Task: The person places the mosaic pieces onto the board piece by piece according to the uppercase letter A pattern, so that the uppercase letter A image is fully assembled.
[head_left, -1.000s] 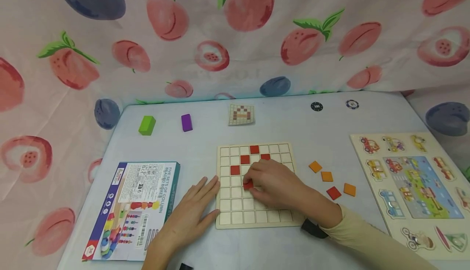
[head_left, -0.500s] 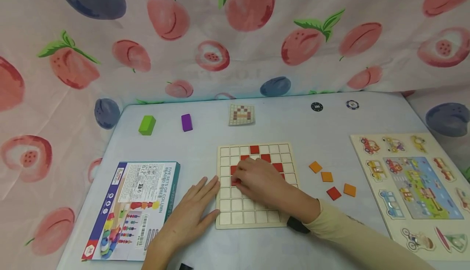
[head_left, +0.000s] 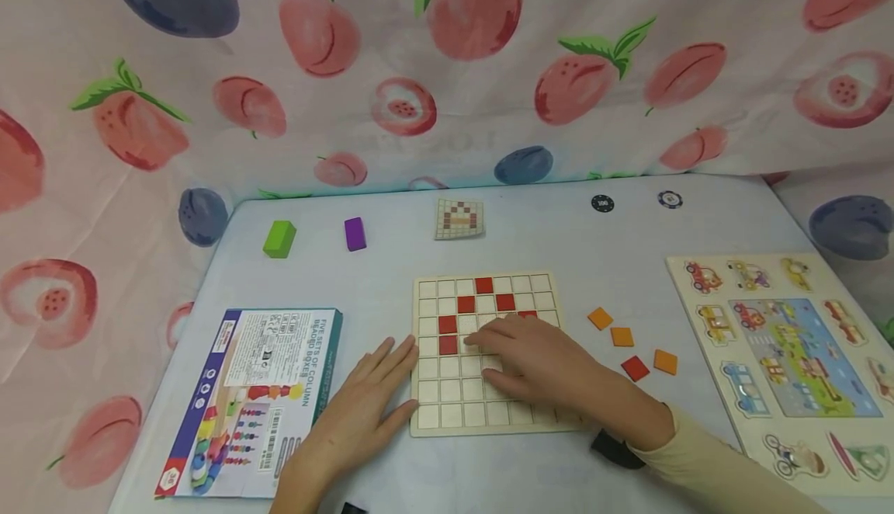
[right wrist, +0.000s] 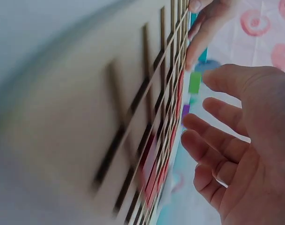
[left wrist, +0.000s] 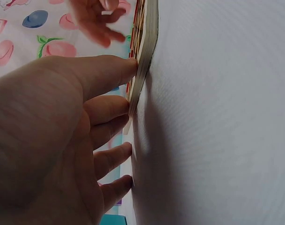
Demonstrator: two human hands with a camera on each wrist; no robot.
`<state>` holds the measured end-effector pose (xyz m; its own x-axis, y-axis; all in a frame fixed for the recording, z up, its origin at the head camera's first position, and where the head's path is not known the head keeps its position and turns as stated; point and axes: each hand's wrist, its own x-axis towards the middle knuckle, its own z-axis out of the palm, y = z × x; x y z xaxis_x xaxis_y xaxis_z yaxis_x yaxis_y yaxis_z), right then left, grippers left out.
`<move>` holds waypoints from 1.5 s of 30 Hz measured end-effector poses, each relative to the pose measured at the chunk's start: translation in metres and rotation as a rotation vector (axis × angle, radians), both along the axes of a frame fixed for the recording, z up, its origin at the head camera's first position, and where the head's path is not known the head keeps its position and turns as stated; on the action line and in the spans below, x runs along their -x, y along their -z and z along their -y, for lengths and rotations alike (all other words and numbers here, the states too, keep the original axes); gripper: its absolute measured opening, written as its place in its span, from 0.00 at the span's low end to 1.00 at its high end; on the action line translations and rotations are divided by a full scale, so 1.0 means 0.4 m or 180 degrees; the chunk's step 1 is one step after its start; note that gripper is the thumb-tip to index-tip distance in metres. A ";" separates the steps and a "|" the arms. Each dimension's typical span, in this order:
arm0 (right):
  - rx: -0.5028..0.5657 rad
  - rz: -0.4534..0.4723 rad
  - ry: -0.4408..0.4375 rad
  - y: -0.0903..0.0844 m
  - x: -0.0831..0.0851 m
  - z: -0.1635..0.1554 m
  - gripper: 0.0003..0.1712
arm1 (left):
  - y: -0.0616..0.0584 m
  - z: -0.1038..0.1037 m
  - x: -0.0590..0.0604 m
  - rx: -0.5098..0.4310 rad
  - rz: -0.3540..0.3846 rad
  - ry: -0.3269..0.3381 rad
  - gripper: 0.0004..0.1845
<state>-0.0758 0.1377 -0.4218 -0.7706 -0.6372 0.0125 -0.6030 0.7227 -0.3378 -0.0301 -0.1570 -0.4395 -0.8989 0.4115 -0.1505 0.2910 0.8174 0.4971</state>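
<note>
A wooden grid board (head_left: 462, 415) lies in the middle of the table, with several red square tiles (head_left: 448, 345) set in its cells. My left hand (head_left: 359, 405) rests flat on the table, its fingers spread and fairly straight. In the left wrist view, its thumb and fingertips (left wrist: 128, 68) touch the board's side edge (left wrist: 144, 61). Over the board's right half hovers my right hand (head_left: 538, 362), fingers loosely bent and parted, holding nothing. The right wrist view shows a gap between these fingers (right wrist: 198, 140) and the grid. The hand covers some cells and part of a red tile.
Loose orange tiles (head_left: 600, 317) and one red tile (head_left: 635, 368) lie right of the board. Behind it is a small pattern card (head_left: 459, 220). A box (head_left: 244, 405) stands left, a vehicle puzzle (head_left: 719, 382) right. Green (head_left: 280, 239) and purple (head_left: 355, 234) blocks and two chips (head_left: 603, 203) sit farther back.
My right hand placed a red tile in a cell on the board's left side, let go, and moved back to the right with its fingers opening. The left hand stayed still.
</note>
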 end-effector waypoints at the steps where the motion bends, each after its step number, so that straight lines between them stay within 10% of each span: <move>1: 0.0023 0.0013 0.0074 -0.001 -0.009 -0.020 0.25 | -0.001 0.000 -0.001 -0.0002 0.0004 -0.0004 0.37; 9: 0.0099 -0.0284 0.0565 -0.005 -0.077 -0.213 0.23 | -0.002 0.000 -0.003 -0.0003 0.0017 -0.0020 0.37; 19: -0.0418 0.0043 0.1110 0.000 -0.119 -0.361 0.21 | -0.004 0.002 -0.003 -0.0025 0.0064 -0.0040 0.38; 37: -0.0478 -0.0173 0.1130 0.009 -0.096 -0.361 0.16 | -0.001 -0.003 0.002 -0.0054 0.0051 0.0000 0.37; 45: 0.0104 -0.0833 0.0410 0.021 -0.069 -0.215 0.13 | -0.001 -0.003 0.000 -0.0064 0.0049 -0.0024 0.38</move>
